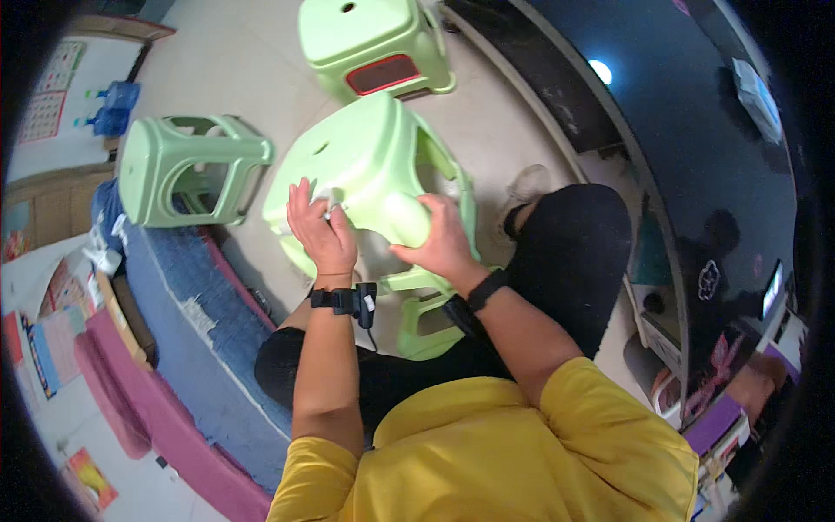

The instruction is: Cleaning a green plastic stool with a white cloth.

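Note:
A light green plastic stool [365, 156] is in front of me, tilted with its seat facing up and to the left. My left hand [319, 231] rests at the near edge of the seat, with a crumpled white tissue or cloth [331, 203] between fingers and thumb. At the stool's near right corner, my right hand [443, 238] grips the plastic, thumb on the near side and fingers over the far side. More green plastic [430, 326] shows low between my black-clad legs; whether it belongs to the same stool is unclear.
Two matching stools stand on the tiled floor, one on the left [196, 169] and one farther ahead [365, 46]. A sofa with a blue denim cover [189, 307] runs along the left. To the right is a glossy dark tabletop [659, 117] bearing a white packet [757, 101].

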### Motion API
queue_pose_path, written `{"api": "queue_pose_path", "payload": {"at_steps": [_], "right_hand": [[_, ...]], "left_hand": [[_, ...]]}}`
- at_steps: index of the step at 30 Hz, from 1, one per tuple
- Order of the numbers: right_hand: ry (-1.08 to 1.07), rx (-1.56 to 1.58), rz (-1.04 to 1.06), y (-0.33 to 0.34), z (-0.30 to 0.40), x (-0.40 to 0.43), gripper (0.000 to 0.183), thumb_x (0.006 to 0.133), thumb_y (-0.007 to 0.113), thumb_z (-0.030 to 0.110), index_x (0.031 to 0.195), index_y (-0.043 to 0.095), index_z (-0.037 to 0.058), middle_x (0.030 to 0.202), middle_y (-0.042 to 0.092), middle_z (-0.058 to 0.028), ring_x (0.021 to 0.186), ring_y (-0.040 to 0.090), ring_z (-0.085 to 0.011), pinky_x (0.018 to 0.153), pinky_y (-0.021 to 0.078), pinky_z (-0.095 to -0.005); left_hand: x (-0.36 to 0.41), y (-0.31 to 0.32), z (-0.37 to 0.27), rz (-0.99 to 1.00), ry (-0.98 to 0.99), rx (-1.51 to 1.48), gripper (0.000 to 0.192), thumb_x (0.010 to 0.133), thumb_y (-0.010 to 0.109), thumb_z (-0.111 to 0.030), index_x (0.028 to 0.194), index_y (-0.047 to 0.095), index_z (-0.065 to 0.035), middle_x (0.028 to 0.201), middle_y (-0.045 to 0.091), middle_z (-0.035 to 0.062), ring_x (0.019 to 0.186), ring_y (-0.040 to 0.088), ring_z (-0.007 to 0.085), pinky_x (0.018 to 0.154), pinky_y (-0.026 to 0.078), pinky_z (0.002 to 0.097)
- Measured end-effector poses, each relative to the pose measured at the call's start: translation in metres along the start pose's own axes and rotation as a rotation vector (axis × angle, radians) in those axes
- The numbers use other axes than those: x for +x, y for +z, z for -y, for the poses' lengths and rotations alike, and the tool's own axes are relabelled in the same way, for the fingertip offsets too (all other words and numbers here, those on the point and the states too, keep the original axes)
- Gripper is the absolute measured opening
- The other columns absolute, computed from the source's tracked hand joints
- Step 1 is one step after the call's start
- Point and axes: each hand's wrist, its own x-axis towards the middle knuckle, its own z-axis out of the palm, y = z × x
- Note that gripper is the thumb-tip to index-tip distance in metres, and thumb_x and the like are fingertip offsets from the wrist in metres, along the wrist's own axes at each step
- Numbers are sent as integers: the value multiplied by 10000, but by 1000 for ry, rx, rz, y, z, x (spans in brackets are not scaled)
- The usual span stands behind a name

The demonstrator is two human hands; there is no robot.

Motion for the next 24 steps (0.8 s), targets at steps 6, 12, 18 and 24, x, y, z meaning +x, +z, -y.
{"api": "queue_pose_path", "payload": {"at_steps": [6, 12, 18, 24], "right_hand": [[-18, -10, 134, 5, 15, -6, 861, 572, 849, 324, 1250, 369, 97, 1148, 460, -164, 1085, 478, -356, 888, 429, -440], [-22, -56, 208, 3, 9, -10, 908, 574, 841, 308, 1337, 364, 187, 1106, 451, -159, 1027, 496, -362, 847, 450, -442], [-103, -39, 116, 7, 6, -13, 899, 563, 839, 318, 1327, 385, 178, 1086, 450, -169, 999, 501, -359, 841, 445, -442], [-79, -52, 137, 6, 2, -11, 892, 572, 842, 337, 1320, 386, 168, 1085, 458, -167, 1003, 509, -343, 842, 453, -429]], "left_hand": [[-22, -15, 53, -283, -680, -292, 288, 898, 406, -98, 1151, 381, 38, 1398, 305, 260, 1286, 330, 353, 1061, 250, 425], [4, -2, -27, -39, -258, 40, 276, 809, 520, -85, 1084, 531, -70, 1351, 426, 174, 1310, 286, 407, 1075, 172, 547], [24, -7, -47, 246, 96, 88, 144, 831, 587, -194, 964, 598, -139, 1288, 520, 77, 1287, 363, 359, 1084, 141, 541], [17, -17, 23, 100, -183, 110, 147, 885, 507, -170, 972, 575, -73, 1224, 544, 119, 1261, 402, 315, 1074, 206, 476]]}}
